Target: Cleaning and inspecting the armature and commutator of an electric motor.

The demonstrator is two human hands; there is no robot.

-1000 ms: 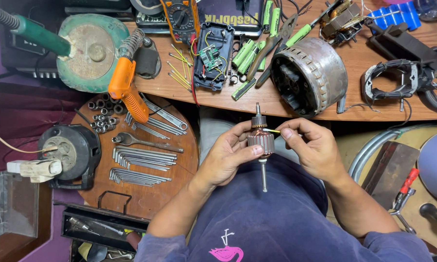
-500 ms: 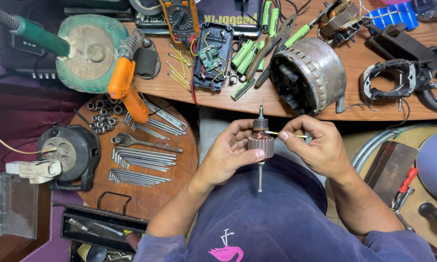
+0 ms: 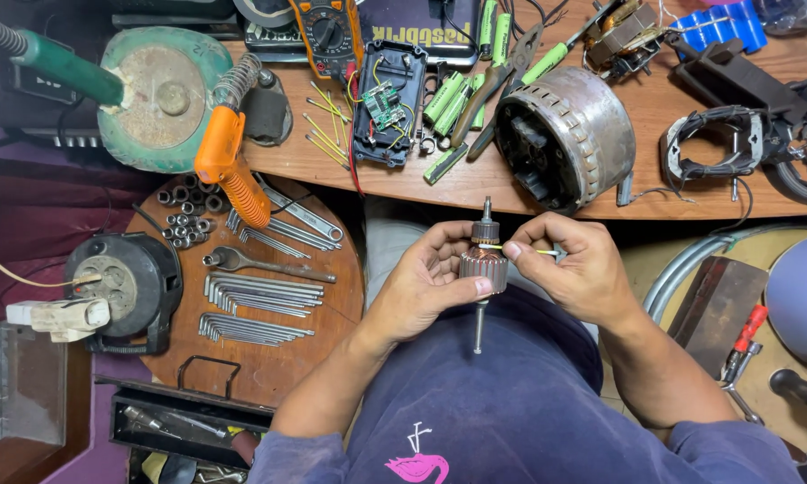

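While upright over the lap, just below the table point(image 3: 475, 193) edge, armature point(image 3: 484, 266) gripped in left hand point(image 3: 426, 282), fingers wrapped round its copper-barred drum, shaft running straight up and down. Right hand point(image 3: 573, 269) just beside it on the right, fingers point(image 3: 516, 250) pinched narrow on a thin yellow-green wire point(image 3: 539, 252) lying crosswise, tip touching the drum's upper end.

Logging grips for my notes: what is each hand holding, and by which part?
Left hand grips the motor rotor by its copper body; right hand pinches a thin yellow stick mid-length.
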